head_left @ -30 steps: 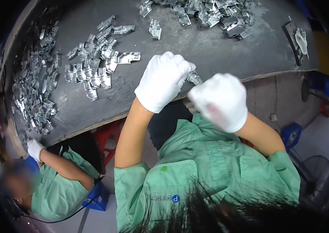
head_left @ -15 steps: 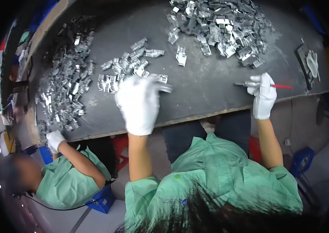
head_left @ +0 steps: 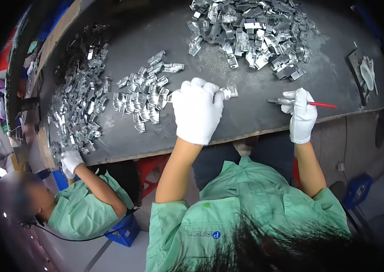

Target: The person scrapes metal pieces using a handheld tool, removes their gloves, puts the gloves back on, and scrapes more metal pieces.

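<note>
My left hand, in a white glove, is closed on a small shiny bent metal part that sticks out to the right of the fingers. My right hand, also gloved in white, grips a slim tool with a red rear end and a greyish front pointing left; its exact kind I cannot make out. Left of my left hand lies a loose group of similar metal parts, some in short rows. A bigger heap of metal parts covers the far side of the dark table.
Another long pile of metal parts runs along the left side. A co-worker's gloved hand is at the table's left front corner. At the right lie a dark flat piece and a pale object.
My left hand has moved right, away from the small group, with a metal part in its fingers. My right hand with the tool has shifted slightly left and down.
</note>
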Available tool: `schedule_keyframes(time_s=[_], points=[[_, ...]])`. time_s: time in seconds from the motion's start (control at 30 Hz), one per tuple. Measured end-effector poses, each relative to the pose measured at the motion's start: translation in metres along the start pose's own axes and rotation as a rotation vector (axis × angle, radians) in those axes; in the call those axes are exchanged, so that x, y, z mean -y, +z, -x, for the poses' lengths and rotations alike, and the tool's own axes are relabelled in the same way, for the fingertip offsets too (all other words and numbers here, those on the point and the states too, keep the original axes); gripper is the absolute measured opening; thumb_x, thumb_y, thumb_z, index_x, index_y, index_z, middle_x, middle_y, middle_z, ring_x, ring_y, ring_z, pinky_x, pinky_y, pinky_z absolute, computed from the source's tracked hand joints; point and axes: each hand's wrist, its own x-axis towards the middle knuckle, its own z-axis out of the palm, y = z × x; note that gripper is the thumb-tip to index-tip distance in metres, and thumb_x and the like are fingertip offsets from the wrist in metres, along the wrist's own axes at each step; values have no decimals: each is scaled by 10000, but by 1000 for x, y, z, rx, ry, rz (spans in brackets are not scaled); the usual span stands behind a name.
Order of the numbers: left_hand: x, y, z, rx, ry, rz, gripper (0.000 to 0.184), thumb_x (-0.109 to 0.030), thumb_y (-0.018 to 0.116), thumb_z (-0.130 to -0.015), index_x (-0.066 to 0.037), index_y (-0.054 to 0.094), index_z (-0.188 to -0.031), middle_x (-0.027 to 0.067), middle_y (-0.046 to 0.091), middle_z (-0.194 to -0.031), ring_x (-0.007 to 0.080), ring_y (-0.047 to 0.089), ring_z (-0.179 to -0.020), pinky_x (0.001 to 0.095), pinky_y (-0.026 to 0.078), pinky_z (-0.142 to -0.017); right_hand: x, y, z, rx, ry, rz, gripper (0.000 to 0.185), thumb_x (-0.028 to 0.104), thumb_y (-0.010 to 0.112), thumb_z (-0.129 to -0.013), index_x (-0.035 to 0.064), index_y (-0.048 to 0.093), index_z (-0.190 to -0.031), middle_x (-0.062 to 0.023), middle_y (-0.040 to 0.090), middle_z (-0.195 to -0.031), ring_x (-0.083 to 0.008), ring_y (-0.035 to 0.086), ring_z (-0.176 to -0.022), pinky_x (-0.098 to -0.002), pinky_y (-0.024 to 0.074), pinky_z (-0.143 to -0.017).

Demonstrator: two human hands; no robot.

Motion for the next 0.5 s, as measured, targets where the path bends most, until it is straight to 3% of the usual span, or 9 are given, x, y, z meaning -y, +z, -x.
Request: schedule_keyframes(time_s=[0.07, 0.23, 0.3, 0.37, 0.47, 0.5], points=[[-5, -6, 14, 40, 35, 121, 145, -136, 788, -747, -150, 715, -872, 27, 625, -831, 251, 584, -782, 387, 434, -705, -3, -2, 0, 37, -23, -43, 366, 276, 503, -1063, -10, 667, -905, -60, 661, -741, -82, 569, -590, -231, 429, -568], [1, 4, 32, 47, 135, 257, 281, -117, 787, -737, -178, 692, -994, -10, 613, -819, 229, 578, -793, 369, 417, -716, 25, 13, 27, 132, 34, -59, 347, 241, 501, -1060, -23, 664, -905, -97, 698, -811, -113, 627, -628, -234, 475, -569], [6, 9, 33, 40, 186, 304, 284, -111, 777, -740, -182, 688, -1000, -21, 611, -816, 223, 579, -792, 368, 416, -718, 24, 11, 33, 359, -100, 36, 287, 167, 512, -1046, -31, 673, -917, -105, 692, -834, -112, 623, -627, -239, 503, -574], [11, 13, 34, 34, 217, 319, 287, -101, 761, -744, -190, 683, -1006, -20, 610, -828, 223, 577, -797, 371, 422, -733, 37, 24, 38, 410, -182, 213, 158, 94, 582, -987, -7, 682, -919, -81, 682, -797, -141, 616, -607, -285, 494, -558], [16, 16, 34, 24, 271, 341, 313, -80, 736, -731, -187, 678, -1020, -18, 603, -831, 224, 578, -804, 375, 431, -733, 39, 36, 26, 514, -926, 633, 16, 56, 671, -874, 57, 663, -860, -28, 649, -749, -180, 591, -593, -327, 466, -550], [17, 14, 32, 35, 286, 339, 324, -74, 726, -724, -183, 676, -1025, -16, 600, -833, 225, 578, -808, 377, 435, -731, 42, 39, 27, 525, -954, 699, 49, 58, 688, -843, 79, 644, -844, -13, 635, -737, -190, 583, -596, -334, 458, -552]])
